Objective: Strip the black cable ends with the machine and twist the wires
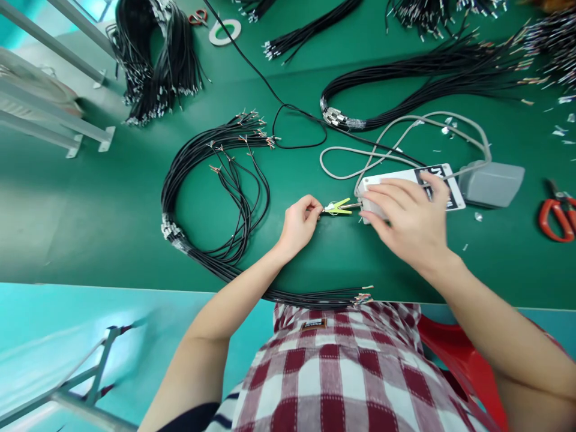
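My left hand (pixel 300 223) is closed in a pinch at the left end of a yellow-green clip (pixel 338 207). Whatever thin piece sits between the fingertips is too small to make out. The clip's two arms spread to the right, where a short metal shaft meets a small white box (pixel 455 193) with a black label. Over that box lies my right hand (pixel 411 222), its fingers stretched and apart, covering much of the box. A bundle of black cables (pixel 168 186) with bare wire ends curves left of my left hand and runs under my forearm.
A grey block (pixel 494 185) and a looped grey cord (pixel 335 150) adjoin the box. Red-handled cutters (pixel 557 217) lie at right. More black cable bundles (pixel 373 78) and a tape roll (pixel 225 32) lie farther back on the green table (pixel 112 240). Metal bars (pixel 67 114) stand at left.
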Demonstrator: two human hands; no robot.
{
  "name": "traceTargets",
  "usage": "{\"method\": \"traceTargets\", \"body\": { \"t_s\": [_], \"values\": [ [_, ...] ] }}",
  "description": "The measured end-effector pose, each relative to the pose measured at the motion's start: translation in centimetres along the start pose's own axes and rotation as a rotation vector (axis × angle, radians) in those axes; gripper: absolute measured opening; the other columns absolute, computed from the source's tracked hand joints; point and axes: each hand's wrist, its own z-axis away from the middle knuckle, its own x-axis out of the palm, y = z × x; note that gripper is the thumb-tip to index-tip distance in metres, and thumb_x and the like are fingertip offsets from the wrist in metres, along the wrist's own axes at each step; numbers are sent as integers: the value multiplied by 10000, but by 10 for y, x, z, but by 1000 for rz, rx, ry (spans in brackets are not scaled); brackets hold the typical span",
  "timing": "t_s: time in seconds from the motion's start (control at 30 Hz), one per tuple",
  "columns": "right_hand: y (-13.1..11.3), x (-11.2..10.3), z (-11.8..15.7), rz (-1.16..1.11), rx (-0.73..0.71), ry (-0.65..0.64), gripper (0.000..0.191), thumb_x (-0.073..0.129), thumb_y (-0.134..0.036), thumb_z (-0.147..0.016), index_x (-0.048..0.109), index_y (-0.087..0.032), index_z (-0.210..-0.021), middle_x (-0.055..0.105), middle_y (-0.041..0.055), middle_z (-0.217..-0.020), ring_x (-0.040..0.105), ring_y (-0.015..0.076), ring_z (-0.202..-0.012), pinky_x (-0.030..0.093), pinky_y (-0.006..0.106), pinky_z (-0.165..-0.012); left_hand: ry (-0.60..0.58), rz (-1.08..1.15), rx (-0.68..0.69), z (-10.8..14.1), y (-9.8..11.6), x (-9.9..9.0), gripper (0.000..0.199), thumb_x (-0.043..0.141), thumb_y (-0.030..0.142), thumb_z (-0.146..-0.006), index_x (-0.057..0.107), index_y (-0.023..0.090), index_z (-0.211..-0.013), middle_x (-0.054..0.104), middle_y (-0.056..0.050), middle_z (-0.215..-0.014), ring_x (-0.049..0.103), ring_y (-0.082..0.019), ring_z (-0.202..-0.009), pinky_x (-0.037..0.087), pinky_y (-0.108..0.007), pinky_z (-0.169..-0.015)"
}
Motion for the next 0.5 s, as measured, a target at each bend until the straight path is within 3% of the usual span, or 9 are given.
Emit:
{"method": "traceTargets", "body": {
  "t_s": [0.1, 0.23, 0.5],
  "values": [
    [10, -8, 36, 71, 137, 163, 160, 600, -233, -924, 645, -301, -1061, 739, 33, -1182, 639, 304, -1157, 338, 576, -1066, -4, 7, -6, 0, 0, 0, 99, 569, 203, -850, 552, 175, -756, 539, 25, -656, 476, -83, -535, 352, -198, -526],
    [10, 1, 66, 84, 133, 185, 125, 590, -178, -902, 620, -288, -953, 760, 12, -1151, 644, 295, -1150, 382, 532, -1000, 11, 11, -10, 0, 0, 1, 90, 576, 200, -844, 557, 175, -759, 545, 24, -658, 479, -84, -533, 349, -198, -523],
    [14, 16, 64, 124, 148, 259, 164, 610, -171, -882, 668, -301, -962, 787, -3, -1000, 661, 279, -1038, 358, 526, -1005, 60, -42, -3, 8, -3, -8, 112, 606, 227, -840, 562, 177, -750, 535, 34, -635, 488, -84, -531, 350, -203, -518]
  ]
}}
